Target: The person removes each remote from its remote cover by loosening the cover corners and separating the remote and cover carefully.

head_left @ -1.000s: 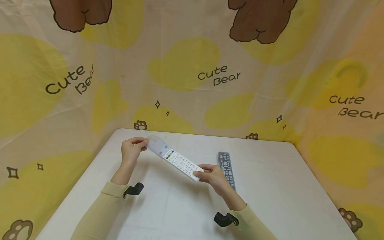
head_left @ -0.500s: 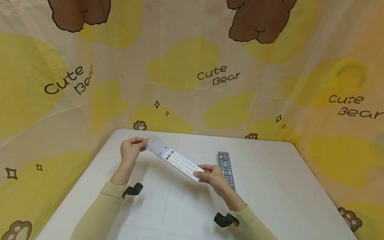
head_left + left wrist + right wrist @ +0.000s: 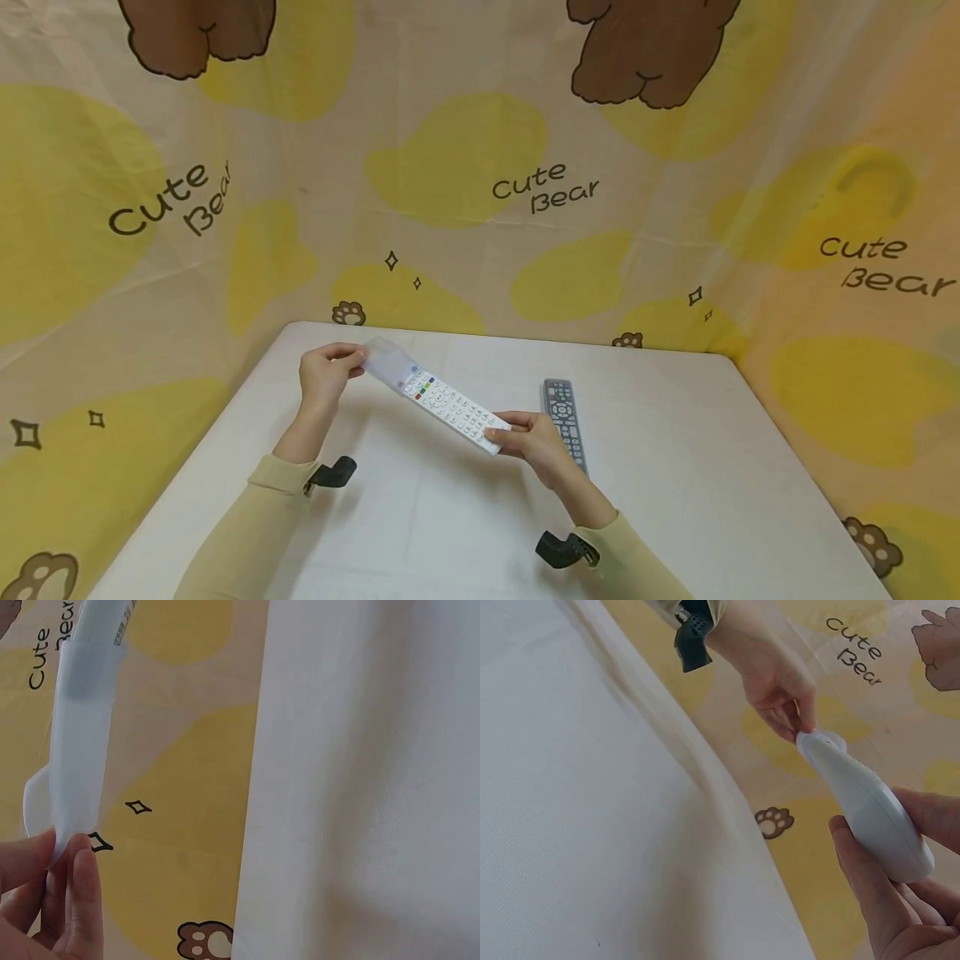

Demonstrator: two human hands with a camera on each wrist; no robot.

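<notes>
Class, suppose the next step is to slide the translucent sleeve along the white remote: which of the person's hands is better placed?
Probably the left hand: its grip pinches the translucent sleeve, while the right hand holds the white remote at the uncovered end.

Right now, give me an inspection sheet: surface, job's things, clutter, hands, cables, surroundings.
Surface: white, round-cornered table, shadows under the arms.
Job's things: long white remote control, raised and tilted, far end inside a translucent, flexible sleeve.
Clutter: long grey remote control lying on the table, partly hidden by the right hand and forearm.
Hands: left hand pinches the sleeve's outer end; right hand grips the white remote's near end.
Cables: nothing seen.
Surroundings: beige-and-yellow fabric backdrop printed with "Cute Bear".
</notes>
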